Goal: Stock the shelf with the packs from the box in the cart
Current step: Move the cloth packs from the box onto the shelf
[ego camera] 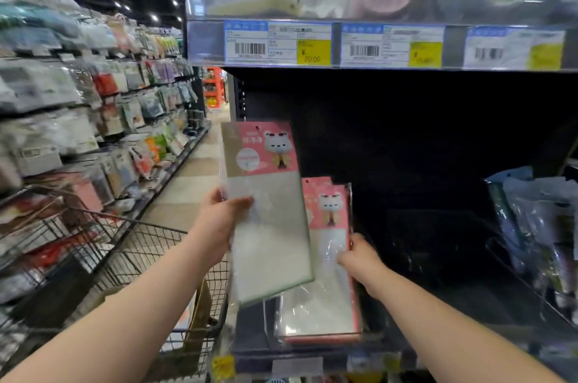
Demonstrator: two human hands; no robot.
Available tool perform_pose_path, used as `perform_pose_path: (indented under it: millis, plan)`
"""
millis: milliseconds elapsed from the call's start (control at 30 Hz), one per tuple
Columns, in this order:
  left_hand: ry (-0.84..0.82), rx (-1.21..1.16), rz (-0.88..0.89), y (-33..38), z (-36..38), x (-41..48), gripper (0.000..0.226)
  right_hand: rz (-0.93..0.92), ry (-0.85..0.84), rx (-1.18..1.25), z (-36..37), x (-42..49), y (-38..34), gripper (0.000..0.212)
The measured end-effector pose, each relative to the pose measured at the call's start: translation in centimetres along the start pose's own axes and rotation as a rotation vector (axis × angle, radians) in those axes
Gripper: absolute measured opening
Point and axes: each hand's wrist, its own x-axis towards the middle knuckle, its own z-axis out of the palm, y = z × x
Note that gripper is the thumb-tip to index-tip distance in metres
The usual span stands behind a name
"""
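Gripping a pack (272,226) upright with the left hand (219,223), fingers clamped on its edge, just beside the cart (150,245). Seemingly pinching another pack (331,216) standing on the shelf (438,288) in the fingers of the right hand (359,257).

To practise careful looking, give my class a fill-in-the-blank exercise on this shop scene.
The left hand grips a cloth pack with a ____ header card.
The right hand grips a second pack standing on the lower ____.
The wire cart stands to the person's ____.
Missing words: pink, shelf, left.
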Motion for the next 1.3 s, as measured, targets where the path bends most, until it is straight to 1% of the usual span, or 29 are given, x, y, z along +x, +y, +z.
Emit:
perform_pose_path:
  millis: [100, 167, 233, 300, 333, 400, 467, 567, 633, 700, 800, 833, 933, 1000, 1067, 1100, 1200, 1300]
  plan:
    - [0.029, 0.001, -0.046, -1.1, 1.5, -0.2, 0.023, -0.078, 0.026, -0.116, -1.0, -0.2, -1.1, 0.053]
    - [0.022, 0.017, -0.053, -1.8, 2.4, -0.1, 0.022, -0.166, 0.055, -0.093, -1.8, -0.3, -2.0, 0.057]
    - [-0.004, 0.014, -0.051, -2.4, 3.4, 0.0, 0.026, -0.205, 0.029, 0.078, -2.7, -0.5, -3.1, 0.047]
    - [-0.028, 0.022, -0.070, -3.1, 4.5, 0.0, 0.027, -0.167, -0.080, 0.268, -3.6, -0.7, -4.0, 0.035]
    - [-0.041, 0.032, -0.084, -3.5, 4.9, 0.0, 0.026, -0.159, -0.132, 0.293, -3.9, -0.7, -4.2, 0.030]
    - [-0.065, 0.061, -0.103, -4.2, 5.6, 0.0, 0.024, -0.194, -0.163, 0.195, -4.4, -0.5, -4.0, 0.017]
    - [-0.078, 0.143, -0.114, -5.1, 5.9, 0.2, 0.022, -0.202, -0.113, 0.062, -4.5, -0.2, -3.3, 0.018]
    - [-0.080, 0.397, -0.106, -6.5, 5.8, 0.6, 0.024, -0.163, -0.063, -0.060, -4.2, 0.0, -2.1, 0.017]
    - [-0.052, 0.592, -0.092, -7.2, 5.6, 1.0, 0.030, -0.135, -0.082, -0.130, -3.9, 0.0, -1.4, 0.018]
    - [-0.017, 0.698, -0.096, -7.6, 5.5, 1.2, 0.035, -0.119, -0.115, -0.224, -3.5, 0.1, -1.1, 0.015]
    - [-0.011, 0.707, -0.116, -7.9, 5.5, 1.2, 0.041, -0.068, -0.163, -0.300, -3.2, 0.3, -1.3, 0.015]
    - [-0.005, 0.713, -0.115, -8.0, 5.5, 1.3, 0.040, -0.047, -0.174, -0.326, -3.1, 0.4, -1.5, 0.018]
    - [0.001, 0.708, -0.091, -7.7, 5.7, 1.1, 0.030, -0.008, -0.190, -0.417, -3.1, 0.6, -1.9, 0.030]
    - [-0.012, 0.687, -0.073, -7.4, 5.7, 1.0, 0.034, 0.003, -0.181, -0.476, -3.3, 0.7, -2.1, 0.041]
    - [-0.048, 0.678, -0.035, -7.0, 5.7, 1.0, 0.042, -0.053, -0.129, -0.595, -3.7, 0.8, -2.6, 0.047]
    - [-0.064, 0.725, 0.000, -6.8, 5.6, 1.1, 0.044, -0.106, -0.085, -0.653, -4.0, 0.8, -2.9, 0.047]
    - [-0.081, 1.057, 0.127, -5.8, 5.2, 1.5, 0.055, -0.315, 0.006, -0.782, -4.7, 0.7, -4.3, 0.044]
    - [-0.111, 1.433, 0.205, -4.4, 4.5, 1.4, 0.062, -0.516, 0.013, -0.963, -4.8, 0.7, -5.9, 0.049]
